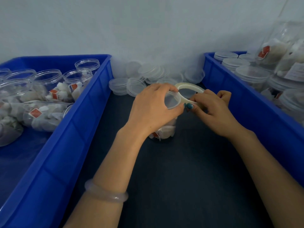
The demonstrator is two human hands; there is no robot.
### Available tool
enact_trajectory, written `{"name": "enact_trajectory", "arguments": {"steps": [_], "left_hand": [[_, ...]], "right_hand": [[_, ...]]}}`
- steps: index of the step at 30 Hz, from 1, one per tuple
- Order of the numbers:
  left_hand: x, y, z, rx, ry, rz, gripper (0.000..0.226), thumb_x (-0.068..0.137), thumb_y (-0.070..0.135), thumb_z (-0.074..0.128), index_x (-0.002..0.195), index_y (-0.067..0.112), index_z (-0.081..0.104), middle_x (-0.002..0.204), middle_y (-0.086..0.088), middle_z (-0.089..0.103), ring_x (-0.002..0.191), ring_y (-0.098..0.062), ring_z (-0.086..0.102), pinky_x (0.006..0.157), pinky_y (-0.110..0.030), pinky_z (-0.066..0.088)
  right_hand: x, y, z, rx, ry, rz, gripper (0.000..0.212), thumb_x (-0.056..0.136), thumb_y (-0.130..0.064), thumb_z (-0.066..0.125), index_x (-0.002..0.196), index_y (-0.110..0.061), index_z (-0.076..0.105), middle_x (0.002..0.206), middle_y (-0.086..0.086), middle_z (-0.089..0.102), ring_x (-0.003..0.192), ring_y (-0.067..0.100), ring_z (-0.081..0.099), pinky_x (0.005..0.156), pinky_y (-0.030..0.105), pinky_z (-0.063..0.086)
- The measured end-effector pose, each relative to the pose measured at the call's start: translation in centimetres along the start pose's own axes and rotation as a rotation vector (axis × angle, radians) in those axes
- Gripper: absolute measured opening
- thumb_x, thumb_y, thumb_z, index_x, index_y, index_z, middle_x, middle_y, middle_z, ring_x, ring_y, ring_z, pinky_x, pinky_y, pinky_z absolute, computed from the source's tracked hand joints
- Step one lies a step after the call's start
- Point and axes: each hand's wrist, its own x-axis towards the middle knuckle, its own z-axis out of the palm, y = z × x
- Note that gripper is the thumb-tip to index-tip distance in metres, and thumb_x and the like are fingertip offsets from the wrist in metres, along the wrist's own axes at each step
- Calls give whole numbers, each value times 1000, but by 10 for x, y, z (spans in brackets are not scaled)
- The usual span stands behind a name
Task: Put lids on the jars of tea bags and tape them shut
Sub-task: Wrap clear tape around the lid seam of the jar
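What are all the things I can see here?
jar: one, clear, tea bags inside, middle of table
lid: one, clear, on that jar
tape: one roll, pale, beside the lid
loose lids: many, clear, heaped by the wall
left bin: one, blue, left side
open jars: several, clear, in left bin
right bin: one, blue, right side
lidded jars: several, clear, in right bin
table: one, dark
bracelet: one, pale, left wrist
left hand: grips the lid
right hand: pinches the tape
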Motion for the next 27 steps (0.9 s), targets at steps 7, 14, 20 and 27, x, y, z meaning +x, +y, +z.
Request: {"name": "enact_trajectory", "arguments": {"steps": [7,14,20,27], "left_hand": [[4,-4,-6,-89,-85,93,41,82,47,71,121,35,65,131,19,60,122,-2,51,94,-22,38],[11,-7,-14,-198,-189,155,35,79,36,77,113,35,68,136,17,58,127,1,47,106,-27,37],[17,-4,-14,-60,-251,135,42,72,63,75,106,43,62,123,13,45,118,-5,42,96,-25,36],[14,-4,-13,-123,-199,127,31,77,45,78,105,40,67,105,8,48,104,-7,44,87,-12,31]], "right_hand": [[5,-6,7,-207,194,112,50,90,-66,38,65,-24,49,67,-13,44,76,13,40,73,34,13],[7,-9,18,-169,207,88,43,90,-62,39,67,-26,45,70,-15,40,77,11,38,74,34,13],[6,-8,19,-146,208,62,34,90,-58,43,69,-31,44,71,-16,39,79,11,38,75,34,13],[5,-3,11,62,6,99,58,88,-70,32,93,-26,70,73,-11,44,82,3,37,73,34,14]]}}
